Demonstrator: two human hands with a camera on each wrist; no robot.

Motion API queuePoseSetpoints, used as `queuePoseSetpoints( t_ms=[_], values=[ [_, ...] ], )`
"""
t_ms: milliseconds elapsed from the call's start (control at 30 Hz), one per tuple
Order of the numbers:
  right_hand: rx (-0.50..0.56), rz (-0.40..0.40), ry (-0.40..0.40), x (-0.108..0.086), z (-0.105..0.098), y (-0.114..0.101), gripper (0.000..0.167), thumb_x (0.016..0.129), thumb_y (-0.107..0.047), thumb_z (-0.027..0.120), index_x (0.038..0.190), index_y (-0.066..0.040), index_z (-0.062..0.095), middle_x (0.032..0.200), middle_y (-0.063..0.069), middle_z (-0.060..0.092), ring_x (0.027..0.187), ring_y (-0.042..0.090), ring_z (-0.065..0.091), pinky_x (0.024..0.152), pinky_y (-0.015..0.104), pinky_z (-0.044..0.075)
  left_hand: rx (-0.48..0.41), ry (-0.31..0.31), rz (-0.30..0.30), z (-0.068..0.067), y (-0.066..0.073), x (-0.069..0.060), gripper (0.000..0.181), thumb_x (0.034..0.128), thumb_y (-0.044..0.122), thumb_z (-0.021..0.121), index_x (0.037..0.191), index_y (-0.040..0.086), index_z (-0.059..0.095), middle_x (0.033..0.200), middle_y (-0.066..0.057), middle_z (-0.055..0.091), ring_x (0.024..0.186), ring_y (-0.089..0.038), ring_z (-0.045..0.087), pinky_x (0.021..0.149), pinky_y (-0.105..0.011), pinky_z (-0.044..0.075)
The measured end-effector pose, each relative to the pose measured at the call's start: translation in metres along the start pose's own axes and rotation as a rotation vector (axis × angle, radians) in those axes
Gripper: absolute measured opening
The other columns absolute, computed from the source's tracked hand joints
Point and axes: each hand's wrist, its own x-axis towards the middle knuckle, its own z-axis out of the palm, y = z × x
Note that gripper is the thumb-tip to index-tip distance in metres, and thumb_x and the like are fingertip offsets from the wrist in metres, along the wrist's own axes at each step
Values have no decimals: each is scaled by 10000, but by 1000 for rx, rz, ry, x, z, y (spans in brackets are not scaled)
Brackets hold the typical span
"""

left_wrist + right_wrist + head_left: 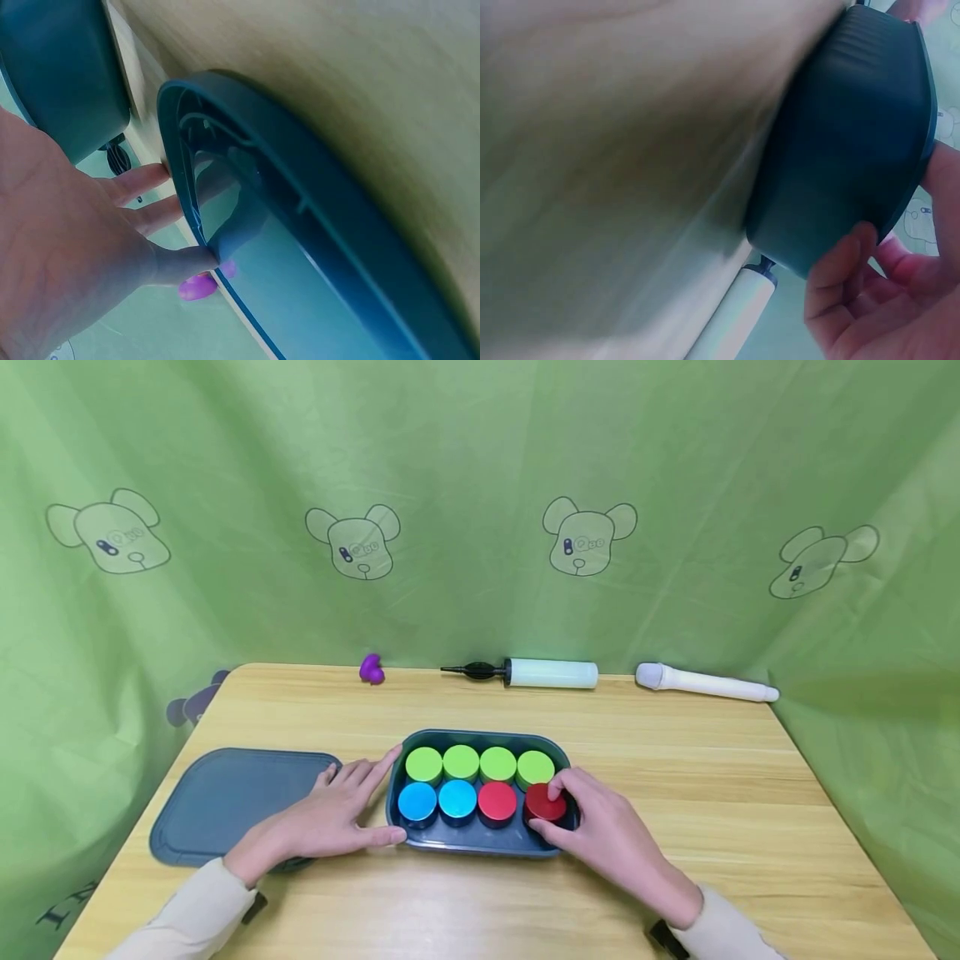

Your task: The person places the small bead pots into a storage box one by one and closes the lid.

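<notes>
A dark blue-grey tray box [487, 846] holds a back row of green-topped cylinders [461, 762] and a front row with two blue-topped cylinders [457, 800] and two red-topped ones. My right hand [611, 835] pinches the rightmost red-topped cylinder [544, 803] between thumb and index finger, inside the box. In the right wrist view, my other right fingers [840, 270] curl by the box's outer wall [840, 150]. My left hand [330, 814] is spread at the box's left end, thumb and index finger at its rim. The second red-topped cylinder [497, 803] sits left of the pinched one.
A flat dark lid [232, 802] lies left of the box, partly under my left hand and forearm; its raised rim [300, 180] shows close up. Along the table's back edge lie a purple object [371, 669], a hand pump [551, 673] and a white microphone-shaped stick [708, 682].
</notes>
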Motion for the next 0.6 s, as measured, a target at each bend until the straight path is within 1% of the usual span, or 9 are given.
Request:
queuePoseSetpoints(
  t_ms=[133,267,433,600],
  values=[
    [-22,4,-20,3,0,-4,399,815,-306,1000,997,-223,655,945,-92,603,813,103,588,678,285,525,-9,-3,-2,0,0,-1,1111,981,780,611,1776,314,-10,1732,-182,333,1583,-452,298,1190,-832,66],
    [-31,40,-59,6,-1,-6,387,808,-290,1005,965,-221,659,923,-84,590,794,99,570,670,280,511,-9,2,6,2,0,-1,1103,988,768,614,1778,300,3,1724,-191,344,1576,-461,309,1178,-845,79],
    [-38,76,-119,11,-3,-10,355,824,-284,992,909,-229,651,918,-77,597,802,104,567,668,290,504,0,1,1,2,0,0,1105,985,782,602,1776,312,-9,1731,-179,336,1583,-445,302,1185,-839,77],
    [-46,65,-141,13,-4,-11,338,831,-276,989,886,-223,660,917,-76,607,816,119,584,691,310,522,-2,0,0,1,-1,0,1106,985,781,602,1776,310,-9,1738,-180,322,1586,-449,294,1186,-837,69]
  ],
)
